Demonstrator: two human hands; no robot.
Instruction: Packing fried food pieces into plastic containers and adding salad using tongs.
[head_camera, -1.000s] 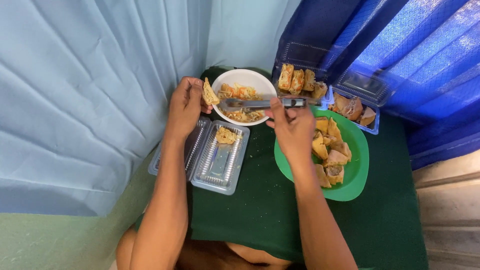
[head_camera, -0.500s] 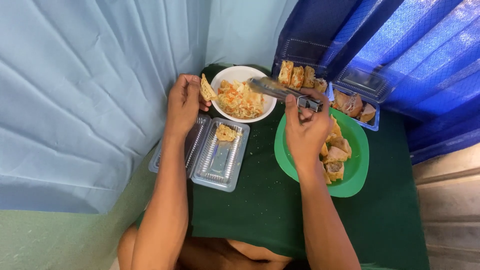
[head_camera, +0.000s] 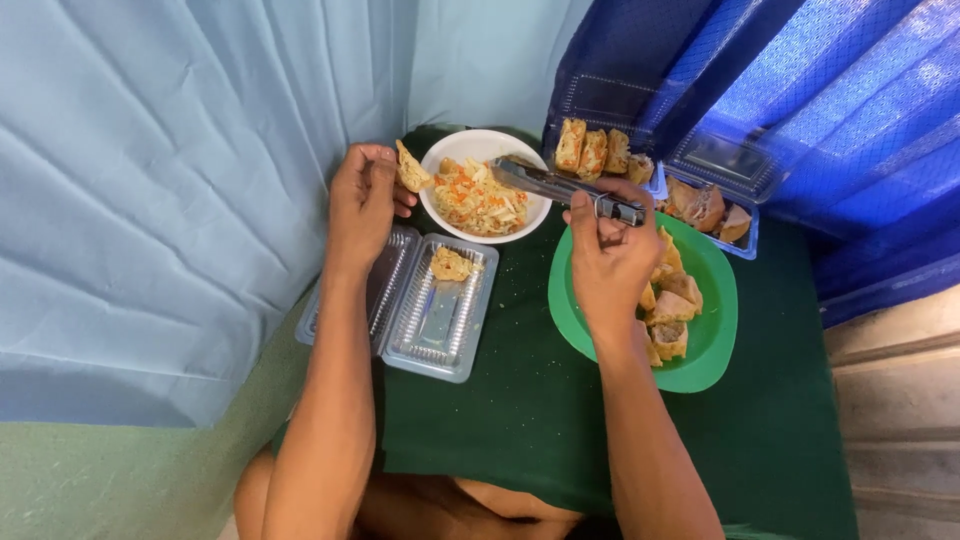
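Note:
My left hand (head_camera: 362, 203) holds a fried, split piece of food (head_camera: 411, 170) just left of a white bowl (head_camera: 452, 149) of shredded vegetable filling (head_camera: 478, 197). My right hand (head_camera: 608, 255) grips metal tongs (head_camera: 553, 186), whose tips reach into the bowl's right side. Below the bowl lies an open clear plastic box (head_camera: 440, 320) with one filled piece (head_camera: 450, 265) inside. A green plate (head_camera: 708, 330) of fried pieces sits under my right hand.
Two clear trays (head_camera: 740, 235) with more fried pieces stand at the back, against blue netting (head_camera: 800, 100). A dark green cloth (head_camera: 520, 420) covers the small table. A light blue curtain (head_camera: 180, 180) hangs on the left.
My right hand has pulled back to the right and lower, swinging the tongs from lying across the bowl to its right side. My left hand keeps holding the fried piece.

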